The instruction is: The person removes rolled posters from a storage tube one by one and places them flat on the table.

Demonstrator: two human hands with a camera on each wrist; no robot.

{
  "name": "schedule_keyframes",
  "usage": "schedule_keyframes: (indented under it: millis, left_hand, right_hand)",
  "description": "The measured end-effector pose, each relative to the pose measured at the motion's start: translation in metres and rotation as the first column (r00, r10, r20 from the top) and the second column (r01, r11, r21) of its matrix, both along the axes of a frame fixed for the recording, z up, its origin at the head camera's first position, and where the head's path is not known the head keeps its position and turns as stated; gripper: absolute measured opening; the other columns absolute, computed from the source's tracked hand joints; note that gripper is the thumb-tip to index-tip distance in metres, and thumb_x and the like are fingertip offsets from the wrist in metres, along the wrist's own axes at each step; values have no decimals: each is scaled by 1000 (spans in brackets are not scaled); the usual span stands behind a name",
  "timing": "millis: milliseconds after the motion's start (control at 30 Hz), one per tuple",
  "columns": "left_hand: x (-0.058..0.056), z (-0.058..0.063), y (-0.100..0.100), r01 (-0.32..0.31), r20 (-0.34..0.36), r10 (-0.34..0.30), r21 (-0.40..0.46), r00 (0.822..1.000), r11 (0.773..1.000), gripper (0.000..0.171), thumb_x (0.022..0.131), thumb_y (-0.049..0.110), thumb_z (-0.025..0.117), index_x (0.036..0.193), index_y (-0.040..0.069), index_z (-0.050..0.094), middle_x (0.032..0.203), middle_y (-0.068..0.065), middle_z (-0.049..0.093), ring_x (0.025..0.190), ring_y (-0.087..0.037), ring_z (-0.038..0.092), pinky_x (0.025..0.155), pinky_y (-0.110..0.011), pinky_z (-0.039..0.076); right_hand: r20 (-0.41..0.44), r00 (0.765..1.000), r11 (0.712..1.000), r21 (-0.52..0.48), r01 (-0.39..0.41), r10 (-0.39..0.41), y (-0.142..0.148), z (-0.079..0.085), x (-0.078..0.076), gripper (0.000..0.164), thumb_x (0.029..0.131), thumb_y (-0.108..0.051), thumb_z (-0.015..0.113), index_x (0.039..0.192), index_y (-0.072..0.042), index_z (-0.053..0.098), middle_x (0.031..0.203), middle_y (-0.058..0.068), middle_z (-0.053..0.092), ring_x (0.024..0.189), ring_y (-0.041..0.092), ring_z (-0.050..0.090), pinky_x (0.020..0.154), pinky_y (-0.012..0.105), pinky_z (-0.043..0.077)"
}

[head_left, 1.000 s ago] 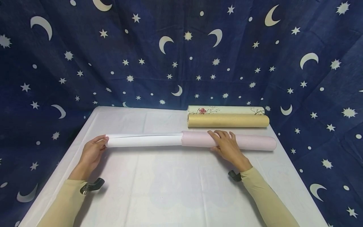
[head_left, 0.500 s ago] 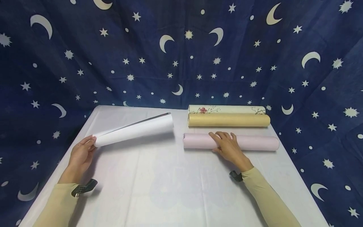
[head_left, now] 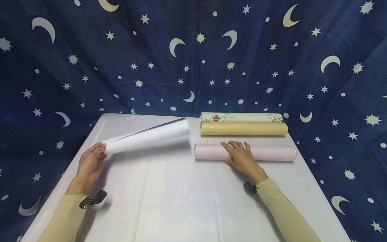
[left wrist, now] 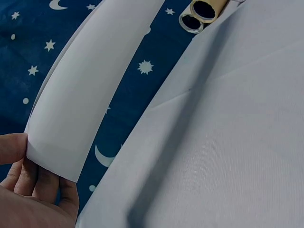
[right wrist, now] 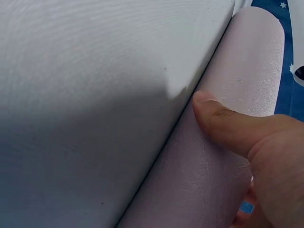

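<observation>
My left hand [head_left: 90,164] pinches the left end of a rolled white paper sheet [head_left: 151,135] between thumb and fingers. The sheet slants up to the right, its far end raised over the table, and a dark strip of its inner side shows along the loose edge. In the left wrist view the thumb lies on the near end of the white sheet [left wrist: 90,104]. My right hand [head_left: 242,159] grips a pink wallpaper roll [head_left: 273,152] lying on the table, fingers over the top and thumb along the near side. A gap separates the sheet from the pink roll's left end.
Behind the pink roll, a yellow roll [head_left: 243,128] and a cream roll with a flower print [head_left: 245,117] lie side by side near the back edge. A white cloth covers the table [head_left: 181,188]. Dark blue star-and-moon fabric [head_left: 193,80] hangs around it.
The white sheet has come out of the pink roll's left end and tilted up, carried left by my left hand. Over the last half second it has shifted slightly right. My right hand stays put.
</observation>
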State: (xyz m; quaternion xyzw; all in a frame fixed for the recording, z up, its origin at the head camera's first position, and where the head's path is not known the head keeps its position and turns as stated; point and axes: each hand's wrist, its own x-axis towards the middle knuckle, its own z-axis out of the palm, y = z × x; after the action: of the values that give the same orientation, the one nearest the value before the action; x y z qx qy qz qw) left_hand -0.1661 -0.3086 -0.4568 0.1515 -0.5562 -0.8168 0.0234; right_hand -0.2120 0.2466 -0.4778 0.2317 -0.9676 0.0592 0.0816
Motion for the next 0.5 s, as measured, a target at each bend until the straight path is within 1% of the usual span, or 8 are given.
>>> schedule_keyframes:
  millis: [133,233,333,500]
  left_hand:
    - [-2,1,3,6,-39,-4,40,999,999,10,93,19,68,103,21,65,107,9,58,91,0,64,80,-12,52]
    - [-3,2,6,15,-63,-11,56,998,998,8,93,17,67,100,20,66,104,9,61,89,-1,65,79,-13,53]
    - [-4,4,8,22,-73,-17,62,997,998,9,93,17,67,101,19,65,104,9,61,90,-1,65,80,-14,53]
    - [-3,5,9,30,-67,-27,49,997,998,10,93,19,67,102,21,64,107,9,58,92,0,64,81,-13,53]
  right_hand:
    - [-3,1000,1000,1,2,-2,-1,0,0,77,79,-31,81,146,-22,45,133,14,57,124,38,52,107,68,28]
    - [-10,1000,1000,1,2,-2,-1,0,1,76,79,-30,82,146,-22,45,132,14,57,122,38,53,106,68,29]
    - [-22,1000,1000,4,0,0,0,1,0,77,78,-30,82,146,-21,45,131,15,58,121,39,53,105,68,30]
    - [-20,1000,1000,13,10,-10,3,0,-6,77,79,-29,82,146,-21,45,132,16,58,121,40,54,105,68,30]
